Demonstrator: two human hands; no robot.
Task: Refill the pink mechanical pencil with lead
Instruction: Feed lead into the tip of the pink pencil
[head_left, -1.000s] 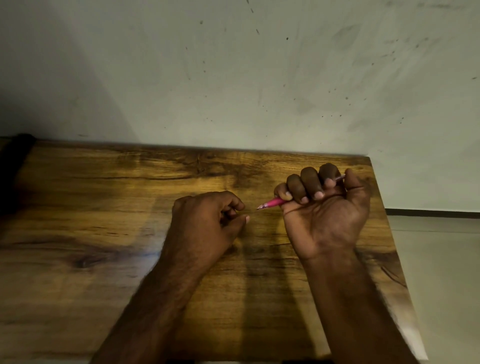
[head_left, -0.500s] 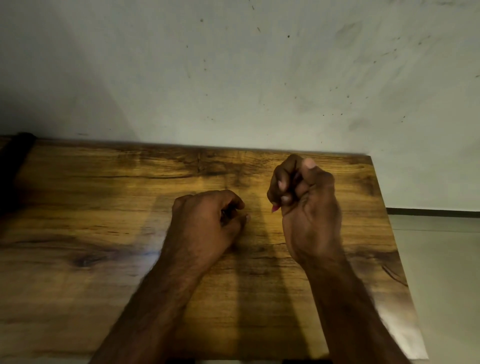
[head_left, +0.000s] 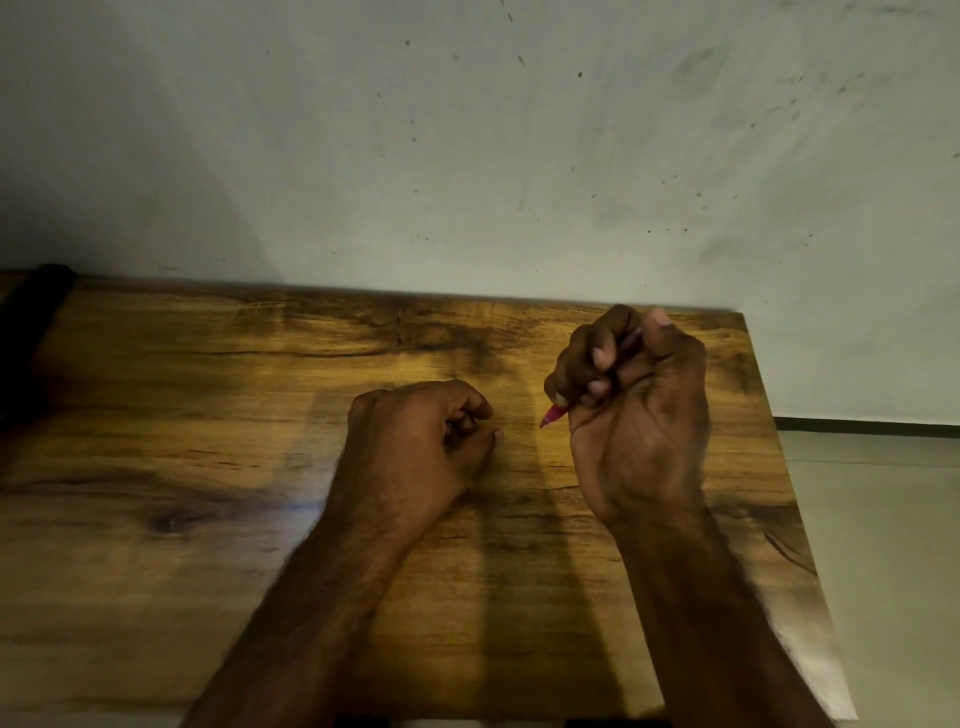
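So about 1 second back our right hand (head_left: 631, 415) had the pink mechanical pencil (head_left: 553, 414) lying sideways with the tip aimed at the left hand (head_left: 423, 431), and now we've rotated the wrist so the pencil stands nearly upright in the fist, tip pointing down and left, thumb up top near the button end. That looks to us like the lead is already in and we're about to click it through, or clicking to check the feed, though we can't see any lead at this size. The right hand is wrapped tight around the barrel, only the pink cone poking out below the fingers. The left hand rests on the wooden bench (head_left: 208, 415), fingers curled in loosely with the thumb against the forefinger; whether it's pinching a lead stick or nothing at all, we honestly can't tell. The 2 hands sit close together but not touching, near the bench's right side.
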